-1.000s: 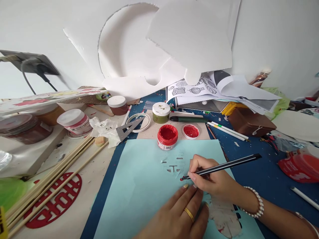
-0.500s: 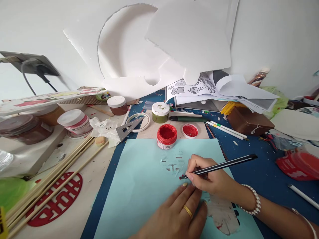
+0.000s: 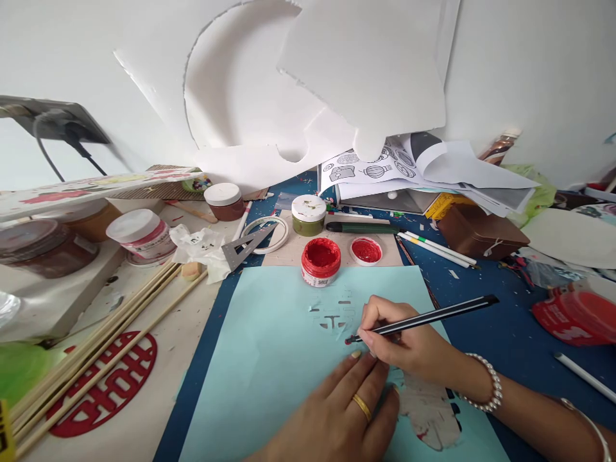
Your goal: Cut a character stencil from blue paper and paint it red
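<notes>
Right hand (image 3: 392,327) grips black tool (image 3: 433,316); left hand (image 3: 349,410) flat; red jar label (image 3: 319,280) unreadable.

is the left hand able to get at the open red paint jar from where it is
Probably yes: the left hand lies flat on the blue paper, and mostly bare paper leads up to the jar, left of the pen.

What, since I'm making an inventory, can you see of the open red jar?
The jar is short, round and uncovered, upright at the far edge of the light blue sheet. Thick red paint, or something like it, coats its rim and inner wall; how deep it goes is unclear. Low on the front is a pale printed label. The body looks like plastic. A red-smeared lid lies apart, to its right. Only the surface beneath appears to touch the jar.
</notes>
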Demonstrator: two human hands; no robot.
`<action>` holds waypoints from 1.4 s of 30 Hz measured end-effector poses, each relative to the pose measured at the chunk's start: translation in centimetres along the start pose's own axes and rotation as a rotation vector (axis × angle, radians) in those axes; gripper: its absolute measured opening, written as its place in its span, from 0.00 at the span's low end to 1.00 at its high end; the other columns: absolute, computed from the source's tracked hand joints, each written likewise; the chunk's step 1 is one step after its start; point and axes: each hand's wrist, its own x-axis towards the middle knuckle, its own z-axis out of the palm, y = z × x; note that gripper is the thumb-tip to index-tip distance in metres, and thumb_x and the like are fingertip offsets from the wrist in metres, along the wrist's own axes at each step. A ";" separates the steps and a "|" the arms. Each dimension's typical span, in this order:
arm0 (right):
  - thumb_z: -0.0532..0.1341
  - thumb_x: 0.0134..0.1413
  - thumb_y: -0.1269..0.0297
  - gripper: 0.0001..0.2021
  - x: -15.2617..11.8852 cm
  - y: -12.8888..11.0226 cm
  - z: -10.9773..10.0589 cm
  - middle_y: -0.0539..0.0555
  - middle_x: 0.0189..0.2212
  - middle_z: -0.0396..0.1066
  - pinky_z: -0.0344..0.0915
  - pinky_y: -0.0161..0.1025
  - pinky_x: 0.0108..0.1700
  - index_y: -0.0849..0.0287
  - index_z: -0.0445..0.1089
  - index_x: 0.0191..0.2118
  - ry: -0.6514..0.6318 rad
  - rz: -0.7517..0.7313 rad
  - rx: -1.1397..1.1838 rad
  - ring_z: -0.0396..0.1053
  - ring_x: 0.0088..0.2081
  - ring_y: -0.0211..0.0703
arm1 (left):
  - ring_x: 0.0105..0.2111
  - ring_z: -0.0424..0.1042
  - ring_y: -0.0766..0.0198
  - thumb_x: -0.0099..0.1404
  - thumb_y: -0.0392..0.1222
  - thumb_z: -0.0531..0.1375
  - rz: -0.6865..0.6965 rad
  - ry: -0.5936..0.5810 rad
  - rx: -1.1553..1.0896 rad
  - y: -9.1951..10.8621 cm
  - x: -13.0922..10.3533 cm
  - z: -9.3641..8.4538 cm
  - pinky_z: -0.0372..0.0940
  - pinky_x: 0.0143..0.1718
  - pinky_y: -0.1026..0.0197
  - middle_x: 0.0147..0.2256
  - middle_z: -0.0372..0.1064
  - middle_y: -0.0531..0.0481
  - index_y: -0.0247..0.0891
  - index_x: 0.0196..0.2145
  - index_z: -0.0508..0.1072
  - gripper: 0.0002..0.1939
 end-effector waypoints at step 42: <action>0.53 0.51 0.72 0.07 0.0 0.2 0.0 0.46 0.21 0.56 0.52 0.31 0.24 0.58 0.55 0.25 0.007 -0.017 0.003 0.53 0.22 0.33 | 0.47 0.64 0.56 0.67 0.40 0.47 0.006 0.000 -0.019 -0.2 0.1 -0.2 0.61 0.47 0.57 0.45 0.66 0.43 0.32 0.45 0.65 0.14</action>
